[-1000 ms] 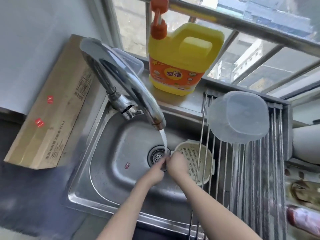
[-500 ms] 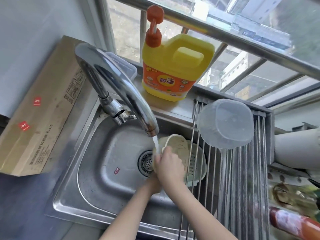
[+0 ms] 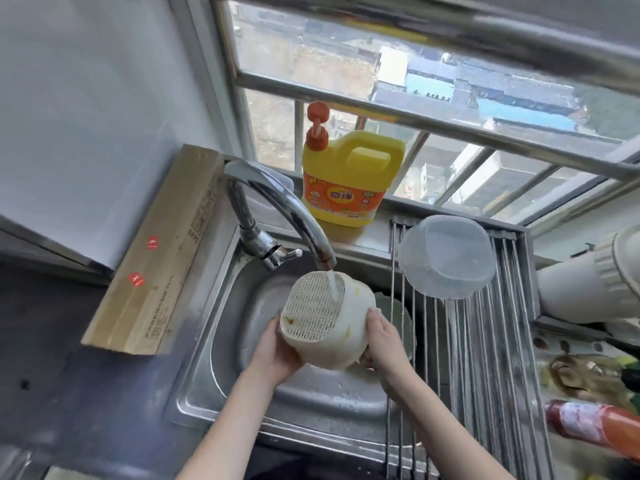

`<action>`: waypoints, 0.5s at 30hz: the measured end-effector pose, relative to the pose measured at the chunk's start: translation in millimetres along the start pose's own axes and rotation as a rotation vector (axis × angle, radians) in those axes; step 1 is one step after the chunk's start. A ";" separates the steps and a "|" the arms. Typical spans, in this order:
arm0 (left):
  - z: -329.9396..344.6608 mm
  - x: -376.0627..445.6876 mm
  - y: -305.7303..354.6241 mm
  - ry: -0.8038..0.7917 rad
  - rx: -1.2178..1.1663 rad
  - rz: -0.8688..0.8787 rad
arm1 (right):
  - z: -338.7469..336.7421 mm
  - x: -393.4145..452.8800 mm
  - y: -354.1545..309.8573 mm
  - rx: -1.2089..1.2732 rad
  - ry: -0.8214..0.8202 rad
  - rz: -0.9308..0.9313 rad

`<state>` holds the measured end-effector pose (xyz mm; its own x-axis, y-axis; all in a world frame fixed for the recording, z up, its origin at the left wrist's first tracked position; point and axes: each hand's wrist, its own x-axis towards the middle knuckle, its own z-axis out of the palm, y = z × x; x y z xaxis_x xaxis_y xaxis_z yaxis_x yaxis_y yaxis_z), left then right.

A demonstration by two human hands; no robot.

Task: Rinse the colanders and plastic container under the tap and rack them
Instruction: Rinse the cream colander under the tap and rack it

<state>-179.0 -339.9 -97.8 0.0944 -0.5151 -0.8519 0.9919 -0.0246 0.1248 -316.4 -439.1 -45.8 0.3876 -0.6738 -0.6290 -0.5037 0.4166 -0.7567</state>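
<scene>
We hold the cream colander [image 3: 320, 318] over the sink [image 3: 221, 306], tilted, its perforated base turned up under the tap [image 3: 277, 206]; the water stream lands on that base. Our left hand [image 3: 277, 348] cups its lower left side, fingers curled round it; our right hand [image 3: 382, 337] grips its right wall. Right of the tap, the clear plastic container [image 3: 446, 256] lies on the rod rack [image 3: 485, 358]. Behind the tap, a yellow detergent jug [image 3: 349, 178] stands on the sill.
</scene>
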 end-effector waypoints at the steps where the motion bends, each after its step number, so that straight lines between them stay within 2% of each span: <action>1: 3.1 -6.3 2.1 0.002 0.025 0.027 | -0.9 -0.6 1.3 0.006 -0.007 0.013; 6: 16.6 -31.5 14.6 -0.009 0.090 0.111 | -6.1 4.1 2.9 -0.075 0.014 0.075; 10: 31.6 -48.6 22.1 -0.036 0.222 0.242 | -5.3 0.6 -3.3 -0.025 0.129 0.129; 12: 36.2 -48.0 25.0 0.042 0.325 0.369 | -3.4 -7.7 -9.2 -0.170 0.303 -0.027; 13: 39.8 -48.2 25.0 0.077 0.382 0.424 | -1.6 -14.2 -14.5 -0.265 0.395 -0.196; 14: 43.2 -45.8 25.2 0.105 0.441 0.465 | 2.9 -22.6 -22.7 -0.354 0.420 -0.386; 15: 47.7 -44.1 24.2 0.117 0.479 0.507 | 9.0 -26.8 -28.1 -0.458 0.367 -0.531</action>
<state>-163.2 -358.7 -32.9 0.5698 -0.4677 -0.6757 0.6795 -0.1943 0.7075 -305.7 -427.3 -9.3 0.4265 -0.9034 -0.0448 -0.6208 -0.2564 -0.7409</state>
